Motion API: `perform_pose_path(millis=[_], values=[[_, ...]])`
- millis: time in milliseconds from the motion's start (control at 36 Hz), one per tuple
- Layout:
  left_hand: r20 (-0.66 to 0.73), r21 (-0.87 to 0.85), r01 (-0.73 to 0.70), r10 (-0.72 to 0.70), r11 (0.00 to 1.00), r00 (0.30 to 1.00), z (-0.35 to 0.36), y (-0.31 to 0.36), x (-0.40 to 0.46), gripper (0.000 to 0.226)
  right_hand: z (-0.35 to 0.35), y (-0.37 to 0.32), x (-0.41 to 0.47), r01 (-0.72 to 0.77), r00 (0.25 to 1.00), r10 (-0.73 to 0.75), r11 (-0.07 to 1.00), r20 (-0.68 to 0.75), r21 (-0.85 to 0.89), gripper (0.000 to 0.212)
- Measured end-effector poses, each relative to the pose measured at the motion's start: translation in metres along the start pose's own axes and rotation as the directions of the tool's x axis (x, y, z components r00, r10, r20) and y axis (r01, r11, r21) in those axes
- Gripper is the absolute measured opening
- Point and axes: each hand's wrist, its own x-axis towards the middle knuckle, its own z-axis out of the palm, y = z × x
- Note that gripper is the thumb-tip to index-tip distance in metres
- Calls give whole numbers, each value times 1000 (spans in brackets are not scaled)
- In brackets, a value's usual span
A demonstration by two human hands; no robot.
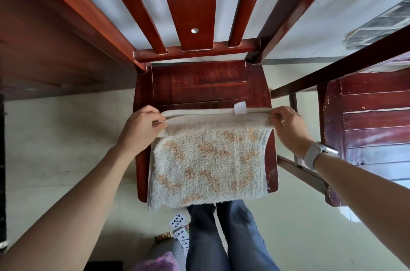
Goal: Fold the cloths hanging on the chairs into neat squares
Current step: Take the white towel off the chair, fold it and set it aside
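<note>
The cloth is a terry towel: soft, limp and light, with no stiffness of its own. Expect it to sag wherever it is unsupported and to hold a fold only by its own weight and the friction of the pile. The looped pile is not slippery, so layers should stay aligned once laid flat. It is not fragile. Take hold at the corners or along a hemmed edge, one grip at each end, and keep the edge taut between them so the fold line stays straight.

Position: the cloth lies on the seat of the chair, covering the near half, with its near edge hanging slightly over the front of the seat. The far edge is raised and doubled over into a narrow roll across the seat.

Grip state: the left hand pinches the left end of the doubled far edge between thumb and fingers. The right hand pinches the right end likewise. The edge runs nearly straight between them.

Appearance: cream-white pile with scattered orange-tan markings. A smooth woven hem runs along the raised edge, and a small white tag stands up from it near the right end. Thin layered edges show at the right side, which suggests the cloth is already doubled at least once. The outline is roughly rectangular, not yet square
</note>
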Motion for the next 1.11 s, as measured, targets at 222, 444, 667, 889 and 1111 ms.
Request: perform_pose_path(millis=[222,444,667,889,1111], values=[[-7,-52,-33,33,998,999,-50,20,-44,12,-41,-34,-37,13,996,-12,1000,-86,11,20],[-37,-19,-59,59,998,998,-104,43,-91,11,-87,-66,-96,127,989,-134,987,-59,-102,18],[-87,4,-134,134,991,987,-154,75,-125,11,-150,-101,-136,254,946,-281,952,-163,-168,11],[-333,73,-320,326,944,885,-223,121,-139,12,-214,-138,-154,308,873,-368,925,-321,-221,9],[-431,25,-334,312,942,847,-274,150,-136,9,-263,-165,-158,355,808,-450,887,-380,-295,4]])
